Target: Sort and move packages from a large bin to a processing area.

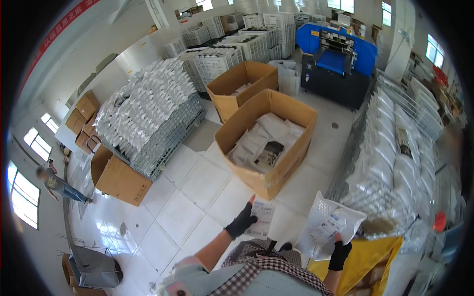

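Note:
My left hand point(242, 220), in a black fingerless glove, grips a white printed label sheet point(261, 220) by its left edge. A white padded mailer point(316, 209) is pinched in my right hand point(339, 252), which wears a matching glove. Stuck to that mailer's face is a white shipping label point(328, 228). Both hands are in front of my checked apron point(256, 264). Beyond them stands a large cardboard box point(266, 185), its flaps up, with white packages point(276, 126) and a dark printed item point(269, 153) inside.
A second cardboard box point(222, 103) stands behind the first. Wire cages of stacked white packages point(148, 108) flank the floor left and right. Farther back is a blue and black machine point(335, 64). A yellow sack point(360, 261) lies close at my right. Another person point(61, 185) walks at far left.

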Available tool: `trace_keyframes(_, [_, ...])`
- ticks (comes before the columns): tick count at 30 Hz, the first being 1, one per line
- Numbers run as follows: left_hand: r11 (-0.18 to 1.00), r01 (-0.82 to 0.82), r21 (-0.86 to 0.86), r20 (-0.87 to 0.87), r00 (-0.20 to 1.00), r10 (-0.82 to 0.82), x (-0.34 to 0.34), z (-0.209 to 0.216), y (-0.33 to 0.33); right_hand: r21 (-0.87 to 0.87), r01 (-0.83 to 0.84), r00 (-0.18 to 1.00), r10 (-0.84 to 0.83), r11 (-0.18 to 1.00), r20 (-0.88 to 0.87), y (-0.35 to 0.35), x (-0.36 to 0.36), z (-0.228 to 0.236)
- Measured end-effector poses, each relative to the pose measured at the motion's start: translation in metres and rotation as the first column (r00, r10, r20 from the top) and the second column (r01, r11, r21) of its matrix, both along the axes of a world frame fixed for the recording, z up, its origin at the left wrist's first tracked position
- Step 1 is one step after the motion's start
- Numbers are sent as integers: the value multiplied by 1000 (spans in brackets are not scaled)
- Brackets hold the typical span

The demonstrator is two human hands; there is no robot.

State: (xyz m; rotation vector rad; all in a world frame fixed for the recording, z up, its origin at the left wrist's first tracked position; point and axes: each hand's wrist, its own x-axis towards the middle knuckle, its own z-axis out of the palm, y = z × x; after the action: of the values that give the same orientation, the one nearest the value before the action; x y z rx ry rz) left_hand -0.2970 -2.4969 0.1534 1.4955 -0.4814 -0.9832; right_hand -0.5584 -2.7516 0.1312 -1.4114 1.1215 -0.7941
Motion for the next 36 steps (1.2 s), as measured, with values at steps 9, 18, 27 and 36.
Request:
trace_keyframes(9, [726,-687,35,-232,701,674,90,-5,-68,-139,-135,982,113,981,-153,-187,232,59])
trace_keyframes(18, [905,-408,-116,45,909,415,268,-45,-299,-33,-134,985,137,990,108,-370,314,66])
trace_keyframes(27, [967,-225,-115,-12,974,225,398,-49,-551,-258,-17,988,-24,966,-154,-591,370,54])
trace_keyframes(36, [980,-136,-146,501,844,191,586,-47,-720,-242,-486,836,366,840,-409,-784,535,108])
